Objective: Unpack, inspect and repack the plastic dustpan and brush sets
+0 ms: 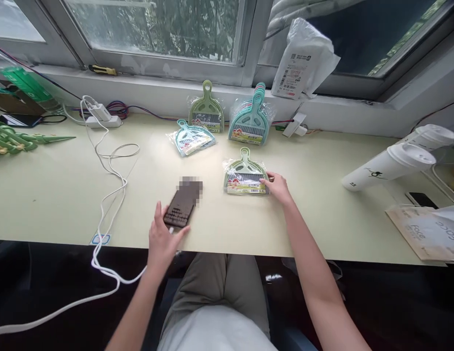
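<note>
My right hand [280, 187] pinches the right edge of a green mini dustpan and brush set [245, 175] in clear plastic, thumb in front and fingers behind. The set stands with its handle up on the table. My left hand [163, 243] is open, thumb and fingers spread around the lower end of a dark phone [181, 207]. The phone looks to lie on the table, its upper end blurred out; a white plug shows at its bottom edge. Behind are a tilted blue set [195, 138], a green set [207, 109] and a stack of blue sets [250, 119].
White cables [119, 180] run across the left from a power strip [102, 121]. White cups [391, 165] and a paper bag [420, 234] are at the right. A white plastic package [303, 63] leans on the window; a yellow cutter [103, 70] lies on the sill.
</note>
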Demonstrator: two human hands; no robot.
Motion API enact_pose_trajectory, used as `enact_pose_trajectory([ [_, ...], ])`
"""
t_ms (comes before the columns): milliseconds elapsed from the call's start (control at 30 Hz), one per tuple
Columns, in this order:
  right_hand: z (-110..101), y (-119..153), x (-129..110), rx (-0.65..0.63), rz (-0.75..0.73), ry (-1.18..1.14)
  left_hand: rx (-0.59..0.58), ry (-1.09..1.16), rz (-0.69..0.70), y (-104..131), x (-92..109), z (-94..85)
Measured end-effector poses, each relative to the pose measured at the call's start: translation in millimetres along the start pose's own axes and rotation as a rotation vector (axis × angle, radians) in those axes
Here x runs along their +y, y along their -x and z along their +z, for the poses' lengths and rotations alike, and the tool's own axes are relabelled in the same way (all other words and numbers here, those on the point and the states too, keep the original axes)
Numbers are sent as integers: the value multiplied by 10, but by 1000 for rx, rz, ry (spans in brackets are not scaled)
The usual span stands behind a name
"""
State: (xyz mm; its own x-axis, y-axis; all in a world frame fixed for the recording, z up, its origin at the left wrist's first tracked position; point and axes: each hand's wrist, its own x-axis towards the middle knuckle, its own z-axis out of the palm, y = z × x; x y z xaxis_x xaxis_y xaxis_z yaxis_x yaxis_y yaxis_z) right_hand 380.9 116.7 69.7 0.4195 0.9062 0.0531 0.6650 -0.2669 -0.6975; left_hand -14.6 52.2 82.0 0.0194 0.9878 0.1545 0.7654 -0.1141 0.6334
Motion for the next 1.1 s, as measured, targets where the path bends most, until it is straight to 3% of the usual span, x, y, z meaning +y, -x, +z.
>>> enact_pose_trajectory([
  [133,52,-95,-13,-1,51,-70,13,-36,-5,-626,-266,-99],
  [200,103,-137,13,41,90,-113,35,-82,-6,-875,-295,-99],
  [267,167,-184,44,89,115,-186,130,-88,18,-1059,-184,-26],
  [333,237,-229,52,117,105,-318,229,20,119,-1199,66,142],
  [367,271,-248,42,115,87,-406,225,130,187,-1263,226,261],
  [433,329,-270,-6,95,44,-582,74,440,259,-1388,563,539],
  [533,364,-241,-123,114,-4,-675,-389,860,123,-1564,963,946],
  [600,348,-172,-209,215,-65,-560,-602,1038,40,-1656,1094,1142],
  [633,332,-124,-252,301,-114,-460,-647,1101,13,-1691,1117,1211],
  [700,301,-15,-336,503,-236,-238,-627,1187,-15,-1741,1106,1298],
  [767,290,88,-414,562,-349,-110,-543,1236,-35,-1764,1057,1333],
  [867,338,175,-500,331,-332,-149,-423,1313,-52,-1775,1010,1315],
  [967,418,159,-527,89,-98,-388,-363,1388,-41,-1777,1031,1248],
  [1033,452,111,-510,26,-9,-612,-365,1406,-22,-1775,1064,1201],
  [1100,462,57,-475,53,6,-801,-428,1389,-5,-1772,1088,1175],
])
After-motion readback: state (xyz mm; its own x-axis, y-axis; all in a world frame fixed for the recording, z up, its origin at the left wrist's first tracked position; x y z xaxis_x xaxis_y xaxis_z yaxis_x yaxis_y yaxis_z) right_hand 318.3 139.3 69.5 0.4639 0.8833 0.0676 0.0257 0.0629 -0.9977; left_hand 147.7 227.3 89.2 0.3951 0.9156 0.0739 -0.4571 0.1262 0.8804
